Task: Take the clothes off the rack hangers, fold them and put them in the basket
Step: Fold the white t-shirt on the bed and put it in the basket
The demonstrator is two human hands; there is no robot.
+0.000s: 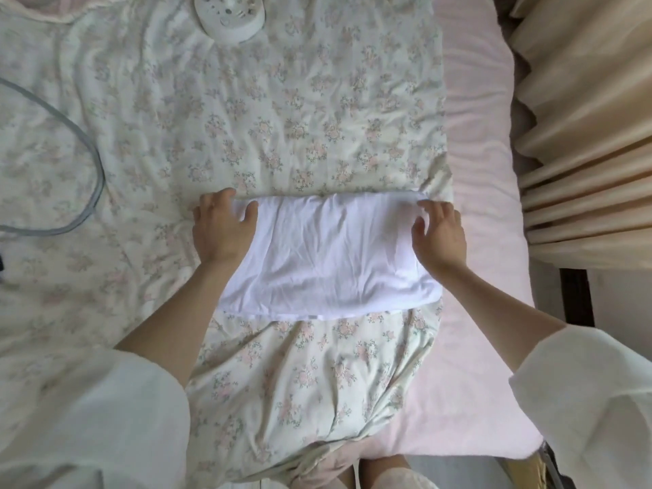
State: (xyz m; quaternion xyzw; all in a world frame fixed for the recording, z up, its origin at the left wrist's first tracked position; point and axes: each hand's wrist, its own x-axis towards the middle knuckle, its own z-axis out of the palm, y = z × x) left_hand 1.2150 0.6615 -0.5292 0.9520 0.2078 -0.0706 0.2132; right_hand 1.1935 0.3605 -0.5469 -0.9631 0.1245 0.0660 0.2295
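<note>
A white garment point(328, 255) lies folded into a wide rectangle on the floral bed cover point(247, 128). My left hand point(222, 227) is at its far left corner, with the thumb on top of the cloth and the fingers curled round the edge. My right hand point(439, 234) is at the far right corner, its fingers bent over the cloth's edge. No rack, hangers or basket show in this view.
A white round device point(231, 17) sits at the far edge of the cover. A grey hose or cable point(81, 142) loops at the left. A pink sheet point(480, 206) shows along the bed's right side, with beige curtains point(582, 135) beyond it.
</note>
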